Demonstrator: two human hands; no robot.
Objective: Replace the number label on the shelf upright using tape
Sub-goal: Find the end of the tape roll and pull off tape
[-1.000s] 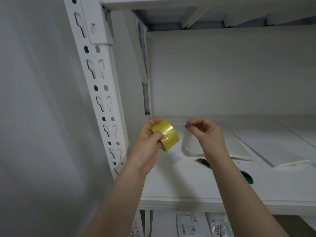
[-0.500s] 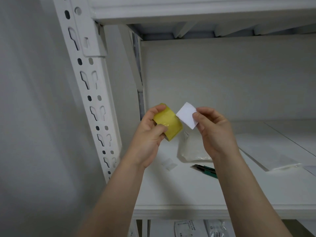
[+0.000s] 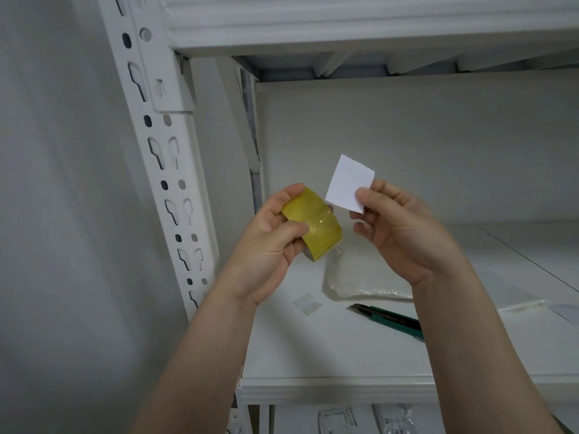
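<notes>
My left hand grips a yellow roll of tape in front of the shelf bay. My right hand pinches a small white square label by its lower right corner, holding it up just right of the roll; its visible side is blank. The white perforated shelf upright stands to the left of both hands, apart from them. A smaller piece of paper or tape lies flat on the shelf board below my left hand.
A green utility knife lies on the white shelf board. A clear plastic bag and flat white packets lie further back and right. Packaged items sit on the shelf below. A grey wall is at left.
Both hands rose from near the shelf board. The right hand lifted the white label and turned its face toward me, then raised it a little further. The camera tilted upward.
</notes>
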